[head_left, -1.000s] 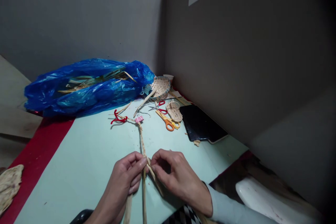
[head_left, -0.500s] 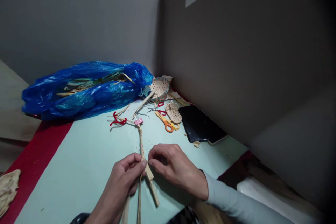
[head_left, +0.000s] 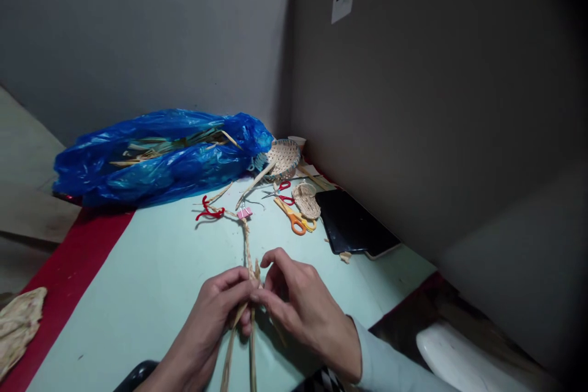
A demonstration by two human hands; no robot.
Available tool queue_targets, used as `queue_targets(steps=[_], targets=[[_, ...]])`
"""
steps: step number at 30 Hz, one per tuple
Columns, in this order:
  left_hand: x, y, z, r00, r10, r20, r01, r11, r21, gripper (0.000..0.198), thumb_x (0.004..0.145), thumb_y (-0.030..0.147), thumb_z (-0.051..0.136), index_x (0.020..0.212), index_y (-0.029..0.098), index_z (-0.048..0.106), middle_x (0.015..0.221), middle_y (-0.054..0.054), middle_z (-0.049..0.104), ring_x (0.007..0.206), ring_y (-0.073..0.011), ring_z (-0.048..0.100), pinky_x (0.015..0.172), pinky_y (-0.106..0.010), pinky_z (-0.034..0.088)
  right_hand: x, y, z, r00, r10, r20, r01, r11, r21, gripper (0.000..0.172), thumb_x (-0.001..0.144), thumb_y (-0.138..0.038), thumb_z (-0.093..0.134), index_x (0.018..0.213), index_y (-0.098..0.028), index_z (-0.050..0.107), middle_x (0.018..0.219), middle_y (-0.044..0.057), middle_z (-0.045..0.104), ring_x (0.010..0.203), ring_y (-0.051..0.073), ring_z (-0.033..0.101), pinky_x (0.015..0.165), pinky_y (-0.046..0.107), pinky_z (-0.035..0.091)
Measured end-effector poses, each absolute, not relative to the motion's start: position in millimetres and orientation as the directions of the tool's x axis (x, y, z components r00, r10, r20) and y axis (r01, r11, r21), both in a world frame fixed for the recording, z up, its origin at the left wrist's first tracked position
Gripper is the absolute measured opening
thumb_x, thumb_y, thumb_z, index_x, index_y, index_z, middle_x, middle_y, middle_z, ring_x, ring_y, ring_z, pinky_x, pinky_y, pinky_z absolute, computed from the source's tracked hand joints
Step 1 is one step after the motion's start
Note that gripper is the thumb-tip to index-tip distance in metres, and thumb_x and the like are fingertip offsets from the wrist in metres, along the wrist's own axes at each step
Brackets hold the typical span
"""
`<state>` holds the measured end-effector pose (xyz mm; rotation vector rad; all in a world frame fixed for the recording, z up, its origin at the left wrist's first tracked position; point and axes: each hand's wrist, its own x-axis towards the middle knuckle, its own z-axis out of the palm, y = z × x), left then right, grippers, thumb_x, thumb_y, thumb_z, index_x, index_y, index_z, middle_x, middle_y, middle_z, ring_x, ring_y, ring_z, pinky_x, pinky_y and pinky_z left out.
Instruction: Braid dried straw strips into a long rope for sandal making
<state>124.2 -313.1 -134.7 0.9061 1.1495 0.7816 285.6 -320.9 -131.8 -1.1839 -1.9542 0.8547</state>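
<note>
A pale braid of dried plant strips [head_left: 247,245] runs down the table towards me, held at its far end by a pink binder clip [head_left: 244,213]. My left hand [head_left: 215,306] pinches the braid's near end between thumb and fingers. Loose strips [head_left: 252,355] trail below that hand towards the table's near edge. Close against it, my right hand [head_left: 298,306] has its thumb at the strips and its index finger curved above; a short strip end sticks up between the hands. Red ties [head_left: 210,209] lie beyond the clip.
A blue plastic bag [head_left: 160,162] with dried leaves lies at the back left. Near the wall are a woven basket [head_left: 285,158], red-handled scissors [head_left: 285,192], orange-handled scissors [head_left: 296,223], a woven oval piece [head_left: 307,200] and a black tablet [head_left: 353,220].
My right hand has moved in against the left, its thumb now at the braid. The wide strip that pointed down to the right has been turned, and a strip end now points up. The view has shifted slightly.
</note>
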Motion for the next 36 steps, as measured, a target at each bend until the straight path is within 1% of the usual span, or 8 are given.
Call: queue_targets(steps=[3, 6, 9, 14, 21, 26, 33, 36], targets=[[125.2, -313.8, -131.4, 0.249, 0.878, -0.409, -0.094, 0.442, 0.892, 0.019, 0.075, 0.032, 0.064, 0.064, 0.017, 0.059, 0.052, 0.003, 0.056, 0.044, -0.0090, 0.048, 0.050, -0.021, 0.038, 285.3, -325.4, -132.8, -0.364, 0.890, 0.275, 0.512, 0.438, -0.739, 0.009, 0.093, -0.030, 0.051, 0.093, -0.021, 0.049, 0.082, 0.000, 0.058, 0.073, 0.014, 0.052, 0.067, 0.026, 0.036], [127.5, -313.4, -130.5, 0.210, 0.875, -0.435, -0.126, 0.466, 0.876, 0.018, 0.072, 0.030, 0.067, 0.063, 0.016, 0.060, 0.056, 0.002, 0.058, 0.050, -0.0095, 0.050, 0.054, -0.022, 0.039, 282.3, -330.2, -135.3, -0.310, 0.893, 0.325, 0.662, 0.448, -0.600, 0.018, 0.091, -0.036, 0.054, 0.084, -0.020, 0.049, 0.084, 0.002, 0.056, 0.079, 0.019, 0.049, 0.075, 0.032, 0.034], [130.5, -313.1, -131.8, 0.153, 0.877, -0.455, -0.128, 0.474, 0.871, 0.017, 0.070, 0.028, 0.068, 0.063, 0.015, 0.061, 0.056, 0.003, 0.058, 0.051, -0.0085, 0.047, 0.052, -0.020, 0.035, 277.5, -334.3, -139.4, -0.302, 0.891, 0.338, 0.742, 0.442, -0.504, 0.019, 0.090, -0.037, 0.054, 0.084, -0.020, 0.049, 0.085, 0.003, 0.055, 0.082, 0.021, 0.047, 0.077, 0.036, 0.032], [132.0, -314.9, -129.6, 0.128, 0.885, -0.448, -0.103, 0.461, 0.881, 0.016, 0.070, 0.031, 0.066, 0.066, 0.015, 0.064, 0.060, 0.002, 0.057, 0.060, -0.0125, 0.051, 0.063, -0.025, 0.043, 273.5, -335.6, -143.0, -0.305, 0.874, 0.379, 0.781, 0.458, -0.426, 0.007, 0.093, -0.024, 0.047, 0.088, -0.020, 0.049, 0.088, 0.003, 0.054, 0.083, 0.022, 0.046, 0.080, 0.038, 0.031], [133.4, -317.6, -126.2, 0.127, 0.903, -0.410, -0.130, 0.425, 0.896, 0.014, 0.072, 0.029, 0.065, 0.066, 0.016, 0.061, 0.065, 0.002, 0.055, 0.065, -0.0129, 0.049, 0.060, -0.022, 0.040, 273.5, -335.4, -137.8, -0.319, 0.871, 0.374, 0.786, 0.464, -0.409, 0.010, 0.093, -0.017, 0.042, 0.088, -0.019, 0.050, 0.090, 0.004, 0.054, 0.083, 0.022, 0.046, 0.078, 0.037, 0.033], [133.1, -318.6, -131.4, 0.078, 0.911, -0.404, -0.157, 0.411, 0.898, 0.021, 0.069, 0.029, 0.069, 0.058, 0.017, 0.056, 0.056, 0.006, 0.047, 0.054, -0.0085, 0.040, 0.052, -0.019, 0.033, 268.4, -337.8, -142.6, -0.290, 0.868, 0.404, 0.789, 0.456, -0.412, 0.012, 0.091, -0.031, 0.052, 0.090, -0.019, 0.053, 0.088, 0.005, 0.056, 0.085, 0.024, 0.048, 0.084, 0.041, 0.034], [129.2, -314.8, -139.3, 0.133, 0.883, -0.450, -0.152, 0.467, 0.871, 0.028, 0.065, 0.039, 0.075, 0.071, 0.012, 0.069, 0.063, -0.002, 0.064, 0.060, -0.0122, 0.057, 0.060, -0.024, 0.048, 266.7, -335.3, -147.4, -0.276, 0.886, 0.371, 0.780, 0.433, -0.452, 0.011, 0.087, -0.013, 0.045, 0.086, -0.018, 0.054, 0.086, 0.006, 0.058, 0.083, 0.023, 0.050, 0.082, 0.040, 0.035], [127.7, -312.9, -142.5, 0.134, 0.883, -0.450, -0.139, 0.466, 0.874, 0.029, 0.064, 0.040, 0.076, 0.069, 0.011, 0.070, 0.059, -0.001, 0.063, 0.056, -0.0104, 0.056, 0.056, -0.022, 0.049, 273.3, -329.6, -139.2, -0.279, 0.916, 0.287, 0.732, 0.396, -0.555, 0.012, 0.087, -0.015, 0.047, 0.082, -0.016, 0.057, 0.084, 0.006, 0.061, 0.080, 0.021, 0.052, 0.076, 0.035, 0.037]])
